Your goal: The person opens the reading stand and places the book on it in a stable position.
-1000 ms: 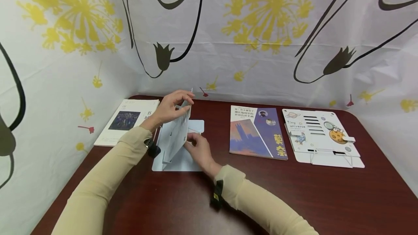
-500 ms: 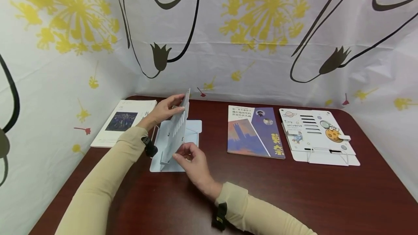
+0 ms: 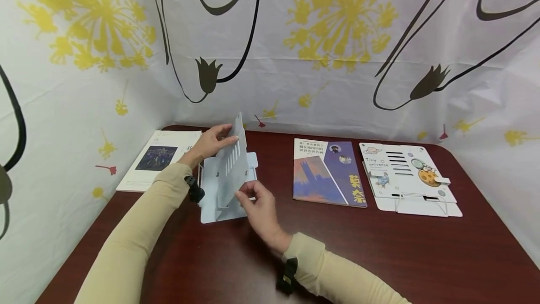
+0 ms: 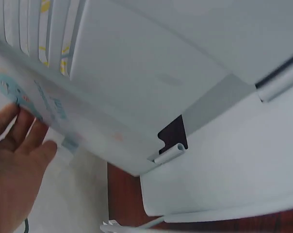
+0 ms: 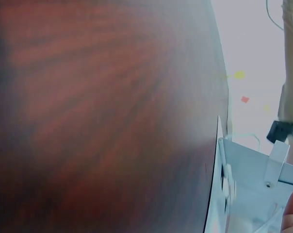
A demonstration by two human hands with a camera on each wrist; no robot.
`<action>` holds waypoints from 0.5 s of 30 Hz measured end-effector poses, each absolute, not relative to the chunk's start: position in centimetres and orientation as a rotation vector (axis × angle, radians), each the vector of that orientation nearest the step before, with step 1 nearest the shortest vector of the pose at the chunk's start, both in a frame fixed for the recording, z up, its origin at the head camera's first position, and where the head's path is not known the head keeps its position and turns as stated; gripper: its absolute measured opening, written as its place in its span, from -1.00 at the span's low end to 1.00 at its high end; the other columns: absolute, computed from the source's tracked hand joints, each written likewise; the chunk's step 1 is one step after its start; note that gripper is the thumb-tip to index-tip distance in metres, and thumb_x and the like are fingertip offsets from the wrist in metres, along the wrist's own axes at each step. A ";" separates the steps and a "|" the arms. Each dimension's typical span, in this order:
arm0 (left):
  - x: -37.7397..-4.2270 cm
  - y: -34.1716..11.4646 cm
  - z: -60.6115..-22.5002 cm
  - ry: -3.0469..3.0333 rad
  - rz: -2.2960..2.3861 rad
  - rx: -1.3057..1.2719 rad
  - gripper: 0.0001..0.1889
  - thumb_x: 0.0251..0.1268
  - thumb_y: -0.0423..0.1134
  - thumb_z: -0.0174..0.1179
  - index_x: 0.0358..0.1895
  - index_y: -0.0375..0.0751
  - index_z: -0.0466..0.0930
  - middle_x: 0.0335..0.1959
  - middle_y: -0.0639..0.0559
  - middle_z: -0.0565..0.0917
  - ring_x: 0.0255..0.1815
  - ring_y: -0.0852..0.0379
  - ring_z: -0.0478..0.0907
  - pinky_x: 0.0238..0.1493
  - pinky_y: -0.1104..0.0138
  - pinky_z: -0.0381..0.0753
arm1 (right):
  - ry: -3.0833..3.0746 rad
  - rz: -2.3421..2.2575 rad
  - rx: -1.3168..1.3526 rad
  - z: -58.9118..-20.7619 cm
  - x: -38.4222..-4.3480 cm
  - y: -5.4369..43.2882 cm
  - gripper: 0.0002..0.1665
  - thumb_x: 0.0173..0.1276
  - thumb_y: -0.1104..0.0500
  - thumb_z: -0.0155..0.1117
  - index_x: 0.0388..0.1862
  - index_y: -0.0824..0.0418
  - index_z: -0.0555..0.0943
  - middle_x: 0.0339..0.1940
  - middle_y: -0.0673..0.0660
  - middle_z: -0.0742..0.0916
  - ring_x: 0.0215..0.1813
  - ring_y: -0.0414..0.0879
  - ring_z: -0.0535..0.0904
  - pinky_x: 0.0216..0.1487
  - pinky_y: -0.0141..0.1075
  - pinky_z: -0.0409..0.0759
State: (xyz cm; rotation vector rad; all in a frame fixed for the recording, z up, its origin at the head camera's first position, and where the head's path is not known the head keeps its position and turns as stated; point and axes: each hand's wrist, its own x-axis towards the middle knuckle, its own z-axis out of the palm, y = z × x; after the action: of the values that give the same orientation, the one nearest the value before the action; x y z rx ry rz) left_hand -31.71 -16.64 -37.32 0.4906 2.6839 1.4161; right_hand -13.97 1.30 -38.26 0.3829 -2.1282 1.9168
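A pale blue folding book stand (image 3: 231,172) is at the left of the table, its slotted panel raised steeply above the flat base (image 3: 208,196). My left hand (image 3: 211,143) grips the panel near its top. In the left wrist view, the fingers of the left hand (image 4: 18,162) lie against the panel's printed side (image 4: 64,111). At the panel's lower right edge, my right hand (image 3: 262,208) pinches the stand between thumb and fingers. The right wrist view catches only a fingertip of the right hand (image 5: 292,211) beside the stand (image 5: 248,167).
A white book (image 3: 158,158) with a dark picture lies left of the stand. Right of it lies a purple and orange book (image 3: 326,172). A second, folded white book stand (image 3: 409,172) with planet drawings is farther right. Patterned cloth (image 3: 270,36) hangs behind the dark red table (image 3: 337,243).
My right hand has come from behind the panel to its lower right edge. The stand has turned slightly, so its slotted face shows more. The left hand has shifted slightly down.
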 end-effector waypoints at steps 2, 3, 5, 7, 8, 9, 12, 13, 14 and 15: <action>-31.6 -16.9 -37.2 2.718 1.416 0.452 -0.28 0.27 0.03 0.18 0.41 -0.22 0.19 0.36 -0.20 0.32 0.31 -0.14 0.32 0.28 0.02 0.34 | -2.108 1.937 0.359 -38.4 -14.5 1.8 -0.92 0.23 0.42 0.25 -0.39 0.45 0.54 -0.42 0.31 0.66 -0.40 -0.10 0.60 -0.37 -0.17 0.66; -31.5 -17.1 -37.2 2.734 1.417 0.428 -0.27 0.26 0.04 0.20 0.40 -0.22 0.19 0.36 -0.19 0.32 0.32 -0.13 0.32 0.28 0.02 0.34 | -2.092 1.951 0.345 -38.5 -14.9 2.1 -0.92 0.24 0.42 0.24 -0.39 0.46 0.53 -0.43 0.33 0.65 -0.43 -0.02 0.61 -0.39 -0.14 0.66; -31.4 -17.5 -37.2 2.759 1.426 0.404 -0.25 0.24 0.04 0.21 0.41 -0.24 0.17 0.37 -0.20 0.30 0.33 -0.14 0.31 0.28 0.03 0.35 | -2.065 1.967 0.311 -39.4 -16.1 2.8 -0.90 0.26 0.38 0.25 -0.37 0.44 0.55 -0.44 0.33 0.66 -0.45 0.01 0.62 -0.42 -0.10 0.65; -31.3 -18.0 -37.1 2.769 1.459 0.378 -0.24 0.24 0.01 0.22 0.41 -0.26 0.16 0.37 -0.22 0.30 0.33 -0.15 0.31 0.25 0.02 0.37 | -2.038 1.993 0.263 -40.1 -17.4 3.5 -0.89 0.28 0.35 0.24 -0.34 0.44 0.55 -0.43 0.34 0.65 -0.45 0.03 0.62 -0.46 -0.18 0.65; -31.2 -18.3 -37.1 2.774 1.472 0.361 -0.24 0.24 -0.01 0.23 0.42 -0.26 0.15 0.37 -0.23 0.30 0.32 -0.16 0.31 0.24 0.02 0.38 | -2.020 2.006 0.236 -40.4 -18.1 3.8 -0.87 0.29 0.33 0.24 -0.33 0.44 0.55 -0.42 0.35 0.65 -0.46 0.03 0.63 -0.47 -0.22 0.65; -31.1 -18.6 -37.2 2.776 1.486 0.347 -0.24 0.25 -0.02 0.22 0.42 -0.27 0.14 0.36 -0.24 0.30 0.32 -0.16 0.31 0.24 0.02 0.38 | -2.004 2.021 0.207 -40.8 -18.9 4.1 -0.86 0.30 0.32 0.24 -0.31 0.43 0.55 -0.41 0.35 0.65 -0.45 0.00 0.63 -0.48 -0.26 0.64; -30.9 -19.4 -37.4 2.775 1.518 0.293 -0.27 0.27 -0.06 0.21 0.42 -0.26 0.14 0.36 -0.24 0.30 0.32 -0.17 0.29 0.24 0.02 0.38 | -1.979 2.050 0.105 -41.0 -20.8 5.0 -0.84 0.31 0.29 0.23 -0.27 0.43 0.55 -0.38 0.32 0.64 -0.44 -0.08 0.62 -0.46 -0.31 0.63; -30.9 -19.6 -37.5 2.779 1.520 0.275 -0.28 0.27 -0.05 0.20 0.42 -0.24 0.14 0.35 -0.23 0.30 0.32 -0.16 0.29 0.24 0.03 0.37 | -1.975 2.049 0.074 -41.0 -21.4 5.3 -0.83 0.32 0.29 0.23 -0.26 0.43 0.56 -0.38 0.30 0.64 -0.44 -0.10 0.62 -0.45 -0.31 0.63; -30.8 -19.8 -37.6 2.781 1.522 0.262 -0.28 0.28 -0.06 0.20 0.42 -0.24 0.15 0.35 -0.23 0.31 0.33 -0.17 0.29 0.24 0.03 0.37 | -1.971 2.049 0.051 -40.9 -21.9 5.5 -0.83 0.32 0.28 0.23 -0.25 0.42 0.56 -0.39 0.29 0.64 -0.44 -0.11 0.61 -0.44 -0.31 0.63; -30.8 -20.0 -37.7 2.782 1.526 0.248 -0.29 0.28 -0.06 0.19 0.42 -0.23 0.15 0.35 -0.22 0.31 0.33 -0.16 0.28 0.24 0.02 0.37 | -1.972 2.050 0.029 -40.8 -22.4 5.8 -0.84 0.32 0.28 0.22 -0.25 0.42 0.56 -0.40 0.26 0.64 -0.44 -0.12 0.61 -0.43 -0.31 0.64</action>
State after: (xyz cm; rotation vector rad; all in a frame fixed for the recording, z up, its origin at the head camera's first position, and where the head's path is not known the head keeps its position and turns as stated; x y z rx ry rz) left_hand -30.77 -20.00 -37.66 0.2485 2.7815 1.5257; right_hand -22.42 5.77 -40.82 0.0291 -1.9716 2.0499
